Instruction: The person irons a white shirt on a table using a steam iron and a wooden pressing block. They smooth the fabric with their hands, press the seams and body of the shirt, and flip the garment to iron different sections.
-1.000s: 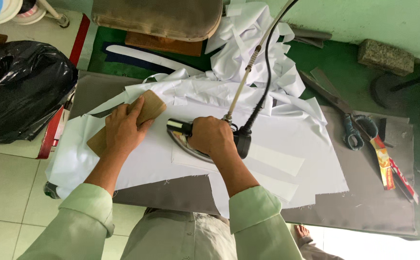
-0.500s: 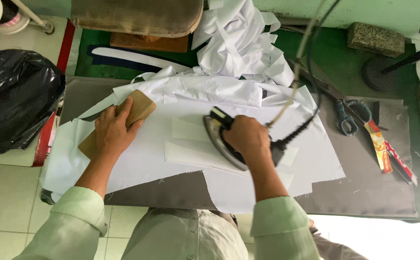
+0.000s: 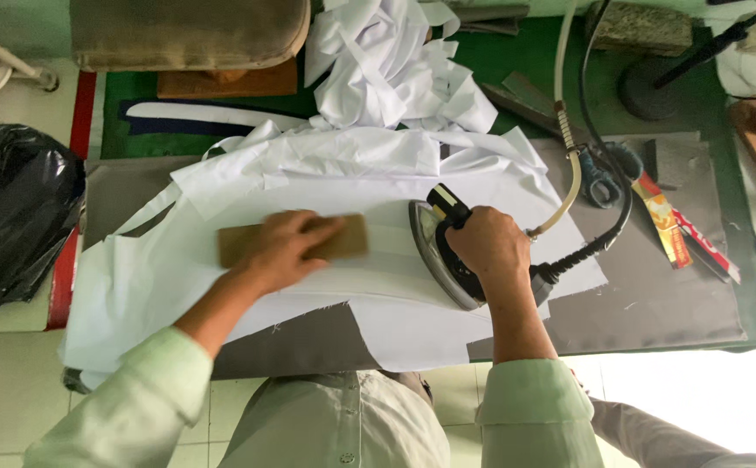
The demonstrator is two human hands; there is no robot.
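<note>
Hands on iron [image 3: 447, 256], cardboard strip [image 3: 295, 240]

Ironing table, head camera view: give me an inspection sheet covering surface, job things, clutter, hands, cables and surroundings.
Surface: grey padded table on a green base, mostly covered by cloth.
Job's things: white fabric spread flat; iron resting on it; brown flat block lying on the fabric.
Clutter: heap of white scraps at the far edge; scissors; a red and yellow packet.
Hands: left hand pressing on the brown block, blurred; right hand gripping the iron's handle.
Cables: black cord and pale hose rising from the iron's rear.
Surroundings: black plastic bag on the tiled floor to the left; padded seat beyond the table.
</note>
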